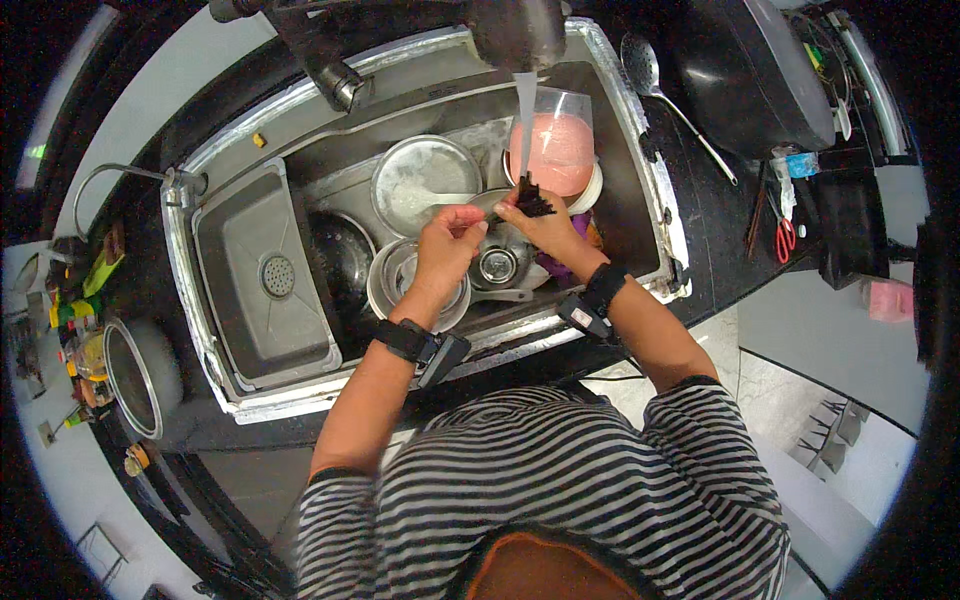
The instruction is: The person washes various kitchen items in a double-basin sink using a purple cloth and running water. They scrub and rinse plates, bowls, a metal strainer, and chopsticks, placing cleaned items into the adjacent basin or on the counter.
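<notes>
My right hand [551,229] is under the faucet's stream of water [526,120] and holds a dark, bristly bundle [533,199], whose exact kind I cannot make out. Close beside it, my left hand [448,247] has its thumb and fingers drawn together; whether anything small is pinched there is unclear. Beneath both hands are a steel bowl [498,264] and nested round containers [382,289]. A round metal plate or lid [420,169] lies farther back. Behind my right hand stands a clear vessel with pink contents or a pink part [559,142], partly over a white bowl [589,193].
The sink [615,247] has a small drain basin [232,300] at left. A dark pan [341,251] rests inside. On the counter are a skimmer [660,94], a large black vessel [750,82], red-handled scissors [784,240] and a metal pot [142,379]. The black faucet [517,37] hangs overhead.
</notes>
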The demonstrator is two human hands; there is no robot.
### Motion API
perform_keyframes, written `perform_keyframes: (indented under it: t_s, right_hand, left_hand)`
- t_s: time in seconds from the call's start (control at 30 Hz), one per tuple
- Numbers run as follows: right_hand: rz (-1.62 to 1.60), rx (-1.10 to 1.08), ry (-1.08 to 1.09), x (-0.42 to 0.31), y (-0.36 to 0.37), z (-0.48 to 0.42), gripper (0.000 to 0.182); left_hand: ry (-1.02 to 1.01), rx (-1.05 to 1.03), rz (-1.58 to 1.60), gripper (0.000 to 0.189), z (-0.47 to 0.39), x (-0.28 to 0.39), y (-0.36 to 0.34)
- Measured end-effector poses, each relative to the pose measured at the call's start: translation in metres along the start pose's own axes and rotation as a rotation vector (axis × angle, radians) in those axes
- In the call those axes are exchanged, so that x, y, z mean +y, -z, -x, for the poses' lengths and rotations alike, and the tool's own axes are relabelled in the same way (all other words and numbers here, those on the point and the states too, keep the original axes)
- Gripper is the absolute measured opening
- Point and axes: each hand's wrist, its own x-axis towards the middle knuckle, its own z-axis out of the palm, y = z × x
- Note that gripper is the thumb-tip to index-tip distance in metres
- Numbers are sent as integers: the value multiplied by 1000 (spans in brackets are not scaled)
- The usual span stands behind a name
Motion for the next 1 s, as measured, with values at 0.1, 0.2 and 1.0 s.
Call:
perform_keyframes:
  t_s: [0.1, 0.2, 1.0]
  right_hand:
    - [-35, 54, -40, 6, -6, -4, 26]
    - [50, 247, -11, -19, -4, -19, 28]
    - [-869, -59, -620, -64, -4, -22, 26]
  left_hand:
    - [-30, 15, 19, 17, -2, 1, 0]
    - [-17, 45, 59, 15, -3, 7, -1]
    - [182, -227, -128, 20, 23, 11, -29]
